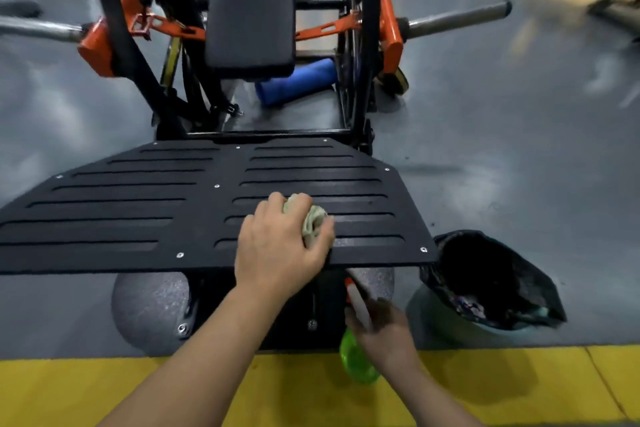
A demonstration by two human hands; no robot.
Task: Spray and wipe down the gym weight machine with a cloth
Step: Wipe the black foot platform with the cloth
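Note:
The weight machine has a black slotted footplate [138, 204] in front of me, with a black padded seat [251, 10] and orange frame arms [391, 28] behind it. My left hand [277, 246] grips a crumpled pale cloth [313, 218] and holds it against the near right part of the footplate. Below the plate's front edge, my right hand [384, 326] holds a spray bottle with a green body [355, 360] and a white and orange head [356, 298]. The nozzle points up toward the plate.
A bin lined with a black bag [485, 281] stands on the grey floor just right of the footplate. A blue foam roller [298, 81] lies under the seat. Steel weight pegs [457, 19] stick out on both sides. Yellow matting [173, 388] runs along the near edge.

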